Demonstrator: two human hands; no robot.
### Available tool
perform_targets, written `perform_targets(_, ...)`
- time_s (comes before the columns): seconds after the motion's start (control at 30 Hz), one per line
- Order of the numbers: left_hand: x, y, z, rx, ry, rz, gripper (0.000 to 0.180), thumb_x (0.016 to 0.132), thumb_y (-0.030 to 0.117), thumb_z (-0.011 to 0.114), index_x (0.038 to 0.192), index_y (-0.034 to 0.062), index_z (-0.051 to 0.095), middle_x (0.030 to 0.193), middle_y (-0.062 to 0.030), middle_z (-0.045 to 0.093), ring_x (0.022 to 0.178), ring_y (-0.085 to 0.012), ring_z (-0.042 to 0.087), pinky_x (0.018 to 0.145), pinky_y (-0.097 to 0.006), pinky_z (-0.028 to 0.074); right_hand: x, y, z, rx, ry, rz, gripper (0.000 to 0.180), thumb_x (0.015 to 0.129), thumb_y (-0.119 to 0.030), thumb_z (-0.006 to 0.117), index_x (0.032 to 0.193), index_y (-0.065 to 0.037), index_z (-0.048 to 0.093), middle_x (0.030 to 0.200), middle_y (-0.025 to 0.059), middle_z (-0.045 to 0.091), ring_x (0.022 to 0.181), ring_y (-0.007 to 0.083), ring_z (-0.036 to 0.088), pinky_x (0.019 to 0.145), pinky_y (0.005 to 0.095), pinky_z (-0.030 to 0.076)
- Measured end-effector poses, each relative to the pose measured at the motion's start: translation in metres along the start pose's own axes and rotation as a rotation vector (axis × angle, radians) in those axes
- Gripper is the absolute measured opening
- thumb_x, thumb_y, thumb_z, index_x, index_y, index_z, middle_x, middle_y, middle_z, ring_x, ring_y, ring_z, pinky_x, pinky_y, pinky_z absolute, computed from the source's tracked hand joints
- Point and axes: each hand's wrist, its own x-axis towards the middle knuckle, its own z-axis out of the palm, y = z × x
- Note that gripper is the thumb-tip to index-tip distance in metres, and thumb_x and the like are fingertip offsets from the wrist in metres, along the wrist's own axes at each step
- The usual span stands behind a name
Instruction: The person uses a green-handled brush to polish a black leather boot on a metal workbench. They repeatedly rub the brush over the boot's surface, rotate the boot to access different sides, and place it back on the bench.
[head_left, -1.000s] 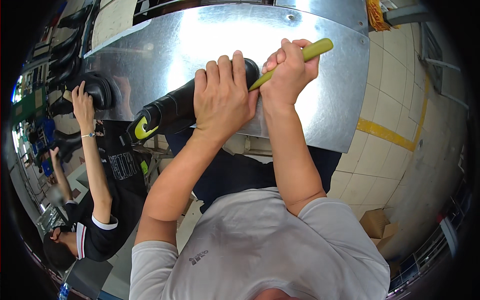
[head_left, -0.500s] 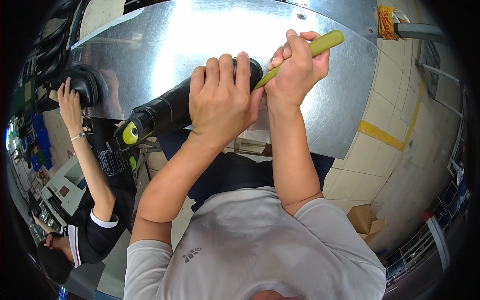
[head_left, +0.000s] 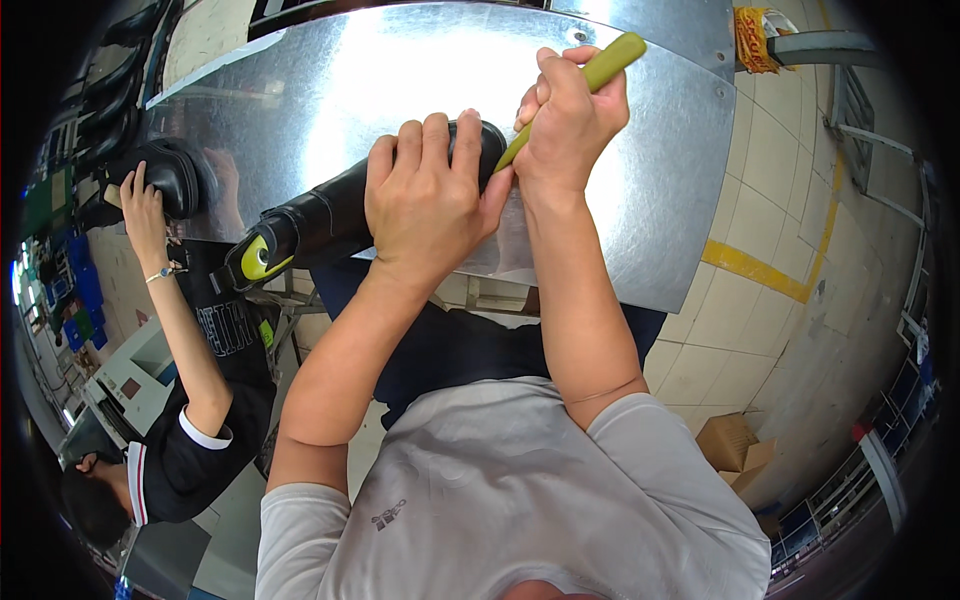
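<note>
A black leather shoe (head_left: pixel 335 208) lies on its side or tilted across the metal table, its toe pointing right. Inside its heel-end opening shows a yellow-green shoe last (head_left: pixel 258 257) with a round hole. My left hand (head_left: pixel 425 195) is wrapped over the front of the shoe, fingers across the top and thumb by the toe. In my right fist (head_left: pixel 570 122) is a yellow-green stick tool (head_left: pixel 615 60), slanting down to the left. Its thin tip meets the shoe's edge near the toe, beside my left thumb; the exact contact is hidden.
The shiny metal table (head_left: pixel 640 220) spreads under my hands. At left, a co-worker's hand (head_left: pixel 143 205) rests on another black shoe (head_left: pixel 175 180). A metal rail (head_left: pixel 830 48) with an orange-yellow wrapping (head_left: pixel 755 40) stands at right. An opened cardboard box (head_left: pixel 735 445) sits on the floor.
Both hands, the shoe and the stick tool have shifted a little left in view. The right hand and tool also sit slightly higher. Both grips stay the same.
</note>
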Motion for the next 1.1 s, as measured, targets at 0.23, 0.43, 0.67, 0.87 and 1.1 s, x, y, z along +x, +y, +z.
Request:
perform_targets(0.23,-0.001,-0.003,0.007,-0.016,0.059,0.044,0.058,0.074,0.039,0.082,0.119,0.0039,0.069,0.103,-0.0118,0.065,0.092,-0.0274,0.061,0.084,-0.042,0.046,0.006,0.004,0.003,0.050,-0.050,0.029,0.018,0.085,-0.002,0.065,0.094,-0.005,0.050,0.062,-0.0003,0.047,0.042,0.0086,0.041,0.039,0.0251,0.036)
perform_targets(0.43,0.001,-0.002,0.002,0.006,0.074,0.065,0.054,0.074,0.040,0.083,0.115,0.0066,0.070,0.100,-0.0068,0.065,0.089,-0.0235,0.063,0.081,-0.040,0.046,0.016,0.019,0.000,0.034,-0.122,0.009,0.019,0.085,-0.002,0.067,0.094,-0.005,0.051,0.063,0.0001,0.049,0.041,0.0077,0.042,0.037,0.0252,0.036)
perform_targets(0.67,-0.004,-0.013,-0.004,-0.010,0.073,0.175,0.056,0.076,0.043,0.083,0.115,0.0070,0.070,0.105,-0.0065,0.068,0.095,-0.0225,0.066,0.083,-0.039,0.048,0.010,0.016,0.000,0.015,-0.259,0.086,0.018,0.086,-0.002,0.068,0.092,-0.006,0.051,0.062,0.0002,0.050,0.041,0.0081,0.043,0.036,0.0258,0.033)
perform_targets(0.87,-0.005,-0.010,-0.005,0.010,0.062,0.178,0.051,0.078,0.038,0.084,0.118,0.0080,0.070,0.111,-0.0073,0.070,0.101,-0.0243,0.068,0.087,-0.038,0.050,0.004,0.018,-0.003,-0.017,-0.214,0.093,0.018,0.085,-0.003,0.068,0.093,-0.005,0.052,0.061,0.0003,0.050,0.041,0.0078,0.043,0.036,0.0260,0.032)
perform_targets(1.1,-0.004,0.002,-0.002,0.014,0.129,0.169,0.048,0.081,0.042,0.081,0.108,0.0039,0.071,0.103,-0.0114,0.069,0.095,-0.0270,0.067,0.082,-0.038,0.051,0.024,0.013,0.003,-0.134,-0.422,0.131,0.018,0.084,-0.003,0.069,0.092,-0.004,0.053,0.062,-0.0015,0.050,0.042,0.0055,0.042,0.037,0.0246,0.032)
